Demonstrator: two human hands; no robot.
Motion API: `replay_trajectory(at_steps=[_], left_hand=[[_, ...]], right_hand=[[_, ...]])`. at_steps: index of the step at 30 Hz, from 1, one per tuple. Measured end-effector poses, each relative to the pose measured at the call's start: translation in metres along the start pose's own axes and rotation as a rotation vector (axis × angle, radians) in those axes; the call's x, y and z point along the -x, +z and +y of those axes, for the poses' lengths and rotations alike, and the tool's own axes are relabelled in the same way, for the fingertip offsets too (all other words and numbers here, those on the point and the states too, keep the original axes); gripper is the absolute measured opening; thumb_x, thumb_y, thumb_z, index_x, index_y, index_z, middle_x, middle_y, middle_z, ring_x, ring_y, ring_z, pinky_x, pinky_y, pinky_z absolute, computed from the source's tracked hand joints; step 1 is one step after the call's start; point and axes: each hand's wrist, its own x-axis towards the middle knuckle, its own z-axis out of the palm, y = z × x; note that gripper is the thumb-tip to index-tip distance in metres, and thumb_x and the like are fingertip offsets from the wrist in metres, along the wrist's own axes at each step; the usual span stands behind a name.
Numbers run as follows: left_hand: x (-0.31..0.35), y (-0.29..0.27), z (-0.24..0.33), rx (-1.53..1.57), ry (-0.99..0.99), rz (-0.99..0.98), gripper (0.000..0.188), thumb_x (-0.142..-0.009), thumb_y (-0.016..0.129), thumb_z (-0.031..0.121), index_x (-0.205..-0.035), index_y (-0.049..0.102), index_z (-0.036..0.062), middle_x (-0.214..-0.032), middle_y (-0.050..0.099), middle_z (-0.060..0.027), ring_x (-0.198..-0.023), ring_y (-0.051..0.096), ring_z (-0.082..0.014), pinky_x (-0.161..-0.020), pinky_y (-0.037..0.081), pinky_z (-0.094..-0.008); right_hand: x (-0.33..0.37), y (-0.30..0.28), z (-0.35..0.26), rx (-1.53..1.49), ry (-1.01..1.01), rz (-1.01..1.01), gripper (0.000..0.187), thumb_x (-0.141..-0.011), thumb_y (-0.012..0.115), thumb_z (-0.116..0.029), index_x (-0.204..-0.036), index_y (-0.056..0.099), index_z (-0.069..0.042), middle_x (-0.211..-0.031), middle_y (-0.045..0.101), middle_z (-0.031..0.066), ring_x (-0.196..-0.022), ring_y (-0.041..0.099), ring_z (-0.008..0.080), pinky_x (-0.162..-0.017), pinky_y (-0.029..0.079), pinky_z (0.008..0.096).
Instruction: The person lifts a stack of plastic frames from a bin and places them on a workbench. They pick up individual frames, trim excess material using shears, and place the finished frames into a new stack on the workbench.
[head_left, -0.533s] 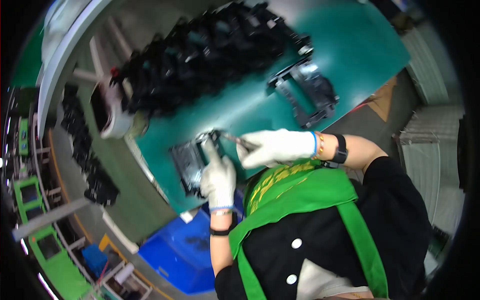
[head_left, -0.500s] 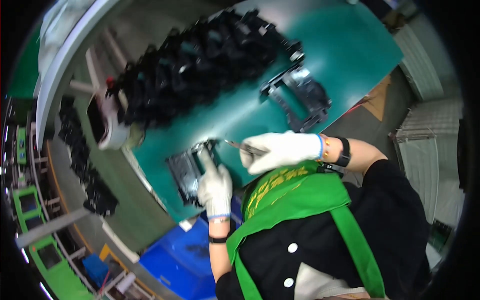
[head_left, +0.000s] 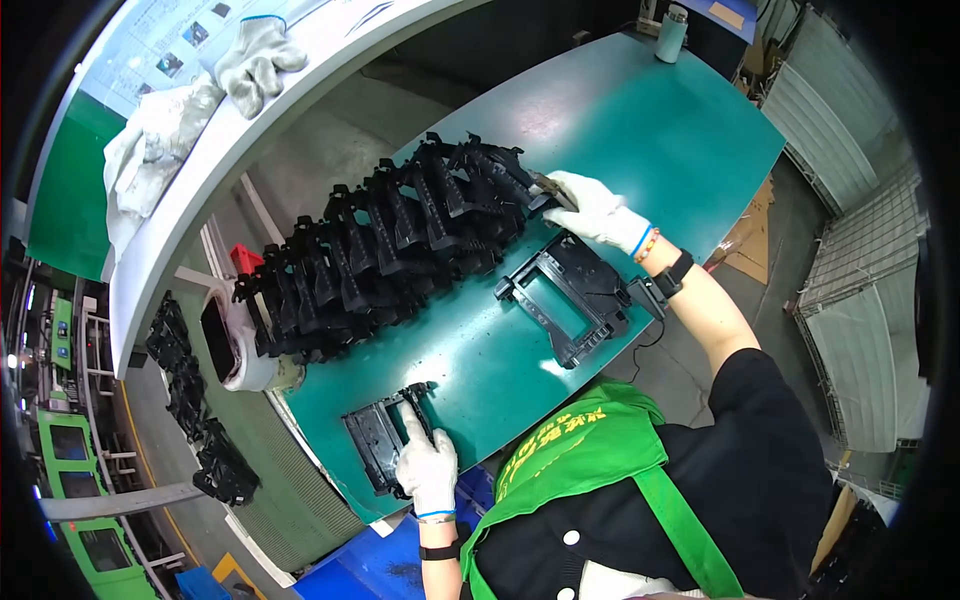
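1. Left hand: white knit glove, index finger extended over the left frame, other fingers partly curled. Whether it grips the frame: cannot tell.
2. Left frame lies on the worktop, just left of the left hand and partly under its fingers. Roughly rectangular, black, plastic-looking; broad flat panel on one side.
3. Right hand: same glove type, fingers closed around a thin tool, kind unclear. Hand sits at the right end of the row of black parts; contact with them not resolved.
4. Right frame: just below the right hand, well apart from the left. Hard, moulded look; long rectangular cut-out shows green beneath.
5. Row: angular, ribbed pieces, closely packed.
6. Worktop surface: green, smooth, glossy.
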Motion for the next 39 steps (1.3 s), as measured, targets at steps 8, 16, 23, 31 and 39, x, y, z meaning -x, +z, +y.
replay_trajectory(at_steps=[8,16,23,31,39], left_hand=[[0.013,-0.056,0.023,-0.098,0.323,0.180,0.070,-0.092,0.066,0.034,-0.153,0.045,0.0078,-0.110,0.071,-0.0224,-0.094,0.070,-0.0359,-0.078,0.058,-0.0469],[-0.107,-0.128,0.209,-0.237,1.039,0.398,0.039,-0.089,0.066,0.016,-0.126,0.063,0.0039,-0.122,0.064,-0.0138,-0.110,0.060,-0.0320,-0.092,0.051,-0.0430],[-0.183,-0.097,0.280,-0.610,0.767,0.233,0.033,-0.091,0.066,0.015,-0.124,0.072,0.0106,-0.122,0.067,-0.0093,-0.118,0.061,-0.0282,-0.090,0.054,-0.0443],[-0.167,-0.088,0.292,-0.640,0.733,0.304,0.023,-0.093,0.064,0.016,-0.110,0.079,0.0092,-0.118,0.069,-0.0089,-0.114,0.064,-0.0266,-0.091,0.053,-0.0425],[-0.172,-0.108,0.254,-0.752,0.992,0.340,0.020,-0.094,0.062,0.017,-0.099,0.078,0.0065,-0.107,0.071,-0.0078,-0.107,0.065,-0.0271,-0.091,0.052,-0.0418]], right_hand=[[-0.015,0.002,-0.013,-0.010,0.324,0.082,0.040,-0.086,0.077,-0.013,-0.122,0.063,-0.005,-0.106,0.070,0.0165,-0.101,0.069,0.0267,-0.094,0.053,0.0385],[-0.013,0.022,0.002,0.048,0.284,0.160,0.039,-0.085,0.077,-0.013,-0.121,0.064,-0.005,-0.108,0.070,0.0158,-0.102,0.069,0.0286,-0.095,0.053,0.0387],[-0.007,0.021,-0.012,-0.107,0.407,0.116,0.040,-0.085,0.078,-0.014,-0.120,0.063,-0.006,-0.114,0.070,0.0155,-0.108,0.067,0.0313,-0.098,0.052,0.0392],[-0.010,0.022,-0.019,-0.052,0.382,0.011,0.041,-0.086,0.076,-0.015,-0.123,0.061,-0.007,-0.113,0.068,0.0175,-0.107,0.067,0.0346,-0.096,0.052,0.0411],[-0.010,0.045,-0.016,-0.018,0.116,0.075,0.044,-0.085,0.076,-0.014,-0.124,0.059,-0.003,-0.113,0.068,0.0186,-0.105,0.065,0.0399,-0.094,0.052,0.0443]])
